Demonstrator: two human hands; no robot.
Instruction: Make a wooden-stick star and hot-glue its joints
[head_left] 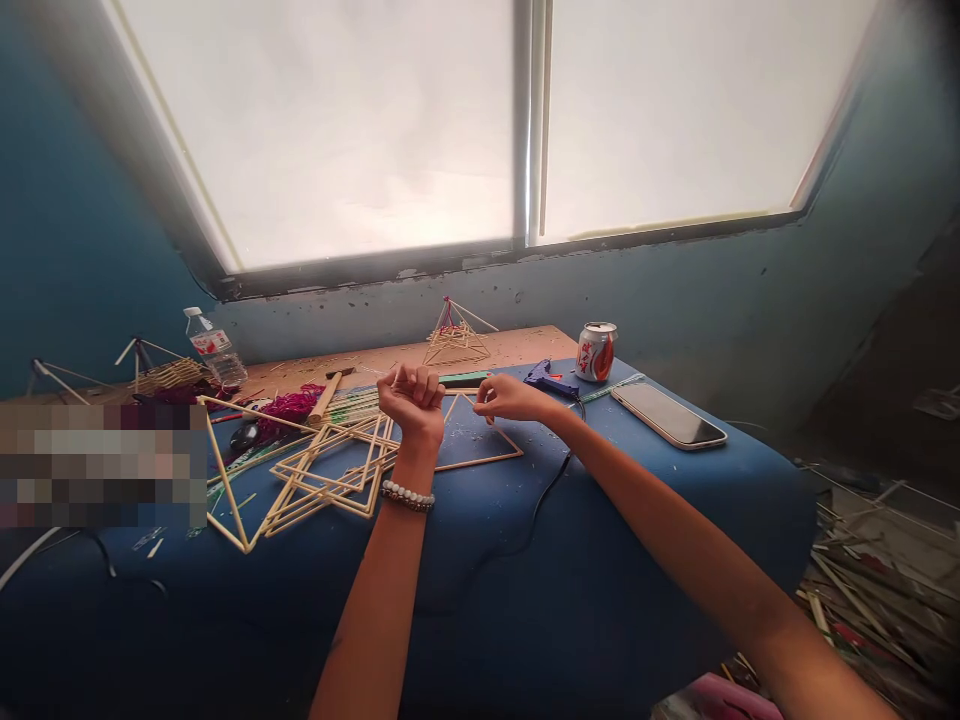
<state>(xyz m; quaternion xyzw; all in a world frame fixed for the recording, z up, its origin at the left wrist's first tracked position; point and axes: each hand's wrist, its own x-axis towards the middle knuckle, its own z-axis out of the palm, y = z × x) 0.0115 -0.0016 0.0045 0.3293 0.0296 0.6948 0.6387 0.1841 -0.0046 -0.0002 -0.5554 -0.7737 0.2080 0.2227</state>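
My left hand [412, 402] is turned palm up with its fingers curled in, a bead bracelet at the wrist. What it may hold is too small to make out. To its right, my right hand [516, 398] has its fingertips pinched together above a wooden stick frame [480, 463] lying on the blue-covered table. A short stick end shows just under those fingers, but whether they grip it is unclear. Left of my left hand, several square frames of thin sticks [322, 490] lie in an overlapping pile. A larger stick frame [225, 480] stands tilted beside them.
A blue glue gun [551, 380] lies behind my right hand, its cord running forward. Beyond are a drink can [597, 352], a phone [667, 415] and a stick pyramid [457, 335]. Leftward are a plastic bottle [216, 348], magenta yarn [296, 403] and a hammer [326, 396].
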